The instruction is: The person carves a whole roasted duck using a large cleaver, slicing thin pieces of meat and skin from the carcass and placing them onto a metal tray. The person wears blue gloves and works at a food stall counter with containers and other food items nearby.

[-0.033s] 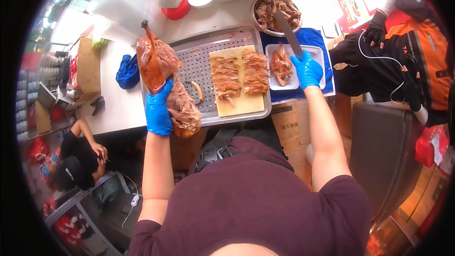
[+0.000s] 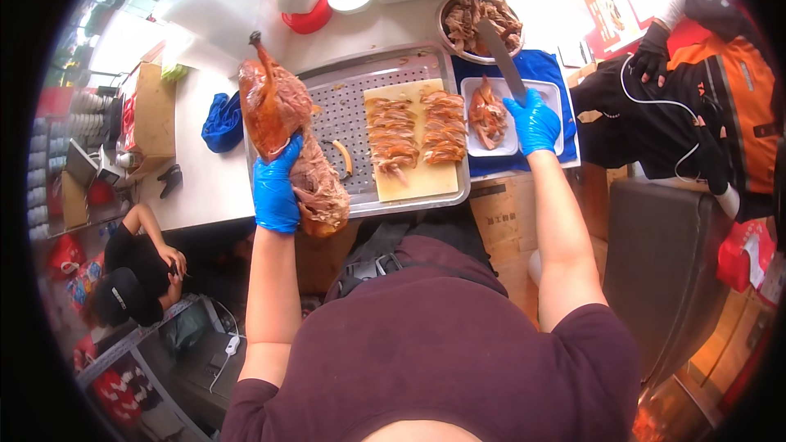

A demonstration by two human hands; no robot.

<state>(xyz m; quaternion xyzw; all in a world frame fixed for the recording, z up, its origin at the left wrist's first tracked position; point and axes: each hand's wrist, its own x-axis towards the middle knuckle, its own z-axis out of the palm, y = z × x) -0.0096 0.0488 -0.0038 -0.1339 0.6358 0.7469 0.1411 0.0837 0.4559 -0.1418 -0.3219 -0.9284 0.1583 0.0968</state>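
In my blue-gloved left hand (image 2: 277, 188) I grip a roast duck carcass (image 2: 282, 110), held up over the left end of the metal tray. Its reddish skin faces left and bare flesh shows below. My right hand (image 2: 535, 121), gloved too, is closed round a knife (image 2: 501, 57), its handle hidden in my fist and the blade slanting up and left. Between them, two rows of sliced duck (image 2: 393, 135) lie on a yellow cutting board (image 2: 413, 182). Under the knife hand is a white divided tray (image 2: 553, 98) with a piece of duck (image 2: 488, 115) in its left compartment.
The board rests in a perforated metal tray (image 2: 336, 90) that also holds a curved pale strip (image 2: 342, 157). A steel bowl of meat pieces (image 2: 479, 24) stands beyond the white tray. A blue cloth (image 2: 221, 124) lies at left. One person (image 2: 712, 115) is at right, another (image 2: 131, 286) lower left.
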